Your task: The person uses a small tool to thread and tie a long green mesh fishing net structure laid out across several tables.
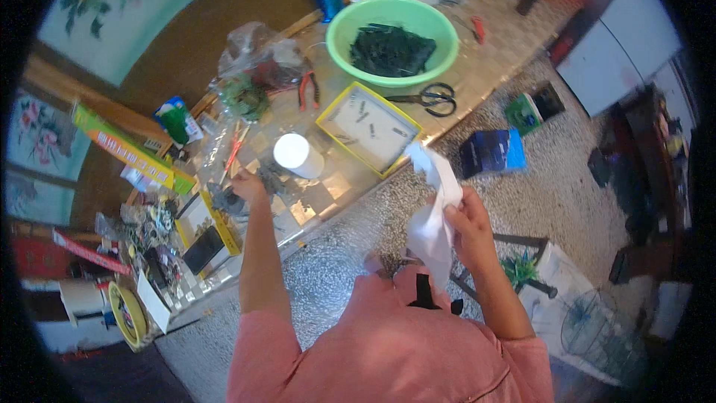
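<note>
Watching from beside the glossy checked table (335, 188): right hand (473, 225) closed on a limp, creased white sheet (435, 225), thin paper or cloth, can't tell which. Sheet hangs before the pink shirt (403, 354), its upper end near the tray corner in view. Left hand (251, 185) reaches out to a fuzzy grey clump (223, 198) on the table, fingers bunched; can't tell if they pinch anything.

Handling, my call: keep the right grip light, near the edge, so the sheet doesn't tear or crumple further; lift only small tufts with the left, as the clump looks likely to shed.

Materials: smooth matte white cylinder (297, 155), just right of the left hand; shallow rectangular yellow-rimmed tray (380, 152), pale inside, few small dark pieces; metal scissors with black loop handles (426, 98) beside it; round light-green plastic basin (340, 42) with a rough, dark, matted heap (391, 52); red-and-black-handled pliers (308, 92) near crinkled clear plastic (257, 48).
</note>
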